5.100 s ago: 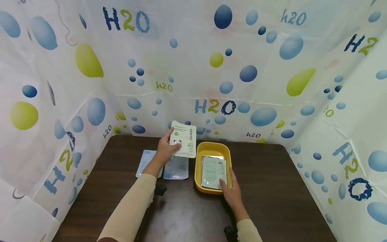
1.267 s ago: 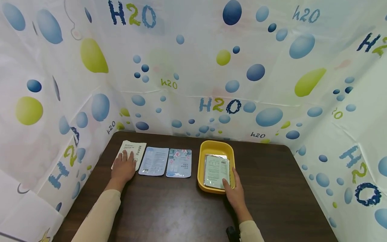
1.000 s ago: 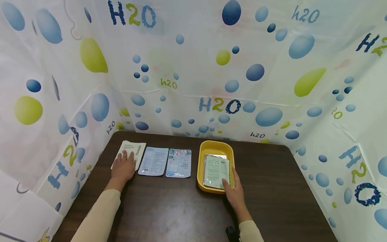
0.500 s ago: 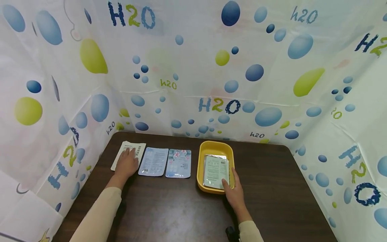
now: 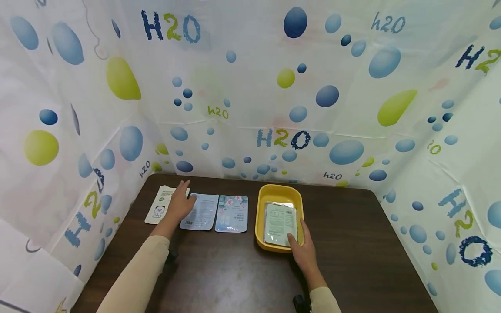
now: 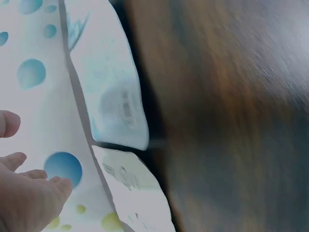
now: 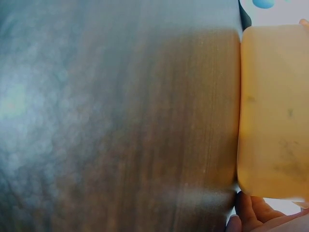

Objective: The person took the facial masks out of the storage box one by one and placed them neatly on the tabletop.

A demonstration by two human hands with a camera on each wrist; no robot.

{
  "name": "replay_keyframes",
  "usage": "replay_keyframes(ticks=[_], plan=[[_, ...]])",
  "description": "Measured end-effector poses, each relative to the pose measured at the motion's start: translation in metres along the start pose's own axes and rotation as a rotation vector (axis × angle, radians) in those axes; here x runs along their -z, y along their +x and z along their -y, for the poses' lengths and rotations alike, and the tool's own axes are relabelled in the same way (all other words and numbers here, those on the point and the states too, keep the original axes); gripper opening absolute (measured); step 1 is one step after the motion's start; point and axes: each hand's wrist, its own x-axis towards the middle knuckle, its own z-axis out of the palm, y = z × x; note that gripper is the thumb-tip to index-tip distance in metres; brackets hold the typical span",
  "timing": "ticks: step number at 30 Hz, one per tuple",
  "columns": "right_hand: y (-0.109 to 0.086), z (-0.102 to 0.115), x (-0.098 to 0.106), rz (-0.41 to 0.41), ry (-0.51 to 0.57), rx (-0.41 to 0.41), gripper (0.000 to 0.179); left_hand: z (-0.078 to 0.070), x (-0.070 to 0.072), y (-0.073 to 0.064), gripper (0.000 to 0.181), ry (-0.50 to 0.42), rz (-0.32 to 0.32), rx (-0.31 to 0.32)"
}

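1. Head view, arrangement. Three packets lie flat in a row on the dark table (image 5: 219, 269): the white packet (image 5: 158, 208) at the far left, the blue packet (image 5: 204, 213) with printed text beside it, then the floral packet (image 5: 232, 214). The yellow tray (image 5: 279, 188) stands just to the right of the row, with the green packet (image 5: 280, 224) lying inside; a silvery edge beyond it may belong to another packet.

2. Head view, hands. From where one stands, the left hand (image 5: 179, 208), fingers extended and holding nothing, partly hides the white packet and the near corner of the blue one. The right hand (image 5: 305, 252) grips the tray's near right side, thumb at the rim, fingers along the outer wall.

3. Head view, progress (a judgement). Three packets seem to be placed; the green packet, and perhaps one beneath it, would be left to take out.

4. Left wrist view. Fingers stand apart against the patterned backdrop, with no visible contact with the white or blue packet.

5. Right wrist view. The tray's outer wall fills the right side; fingers show at its lower corner. Its contents cannot be made out.
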Motion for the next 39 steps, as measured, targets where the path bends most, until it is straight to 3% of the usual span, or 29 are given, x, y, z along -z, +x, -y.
replay_keyframes(ticks=[10, 16, 28, 39], plan=[[-0.001, 0.0, 0.0, -0.004, -0.009, 0.009, 0.078, -0.03, -0.03, -0.002, 0.069, -0.185, -0.022, 0.025], [-0.002, -0.001, -0.002, -0.003, -0.015, 0.0, 0.078, -0.051, -0.047, -0.007, 0.073, -0.288, 0.026, 0.049], [-0.002, -0.003, -0.001, -0.014, -0.002, 0.017, 0.077, -0.093, -0.064, -0.013, 0.074, -0.525, 0.071, -0.005], [-0.003, 0.0, 0.001, -0.002, -0.013, 0.009, 0.079, -0.127, -0.086, -0.017, 0.073, -0.635, 0.078, -0.007]])
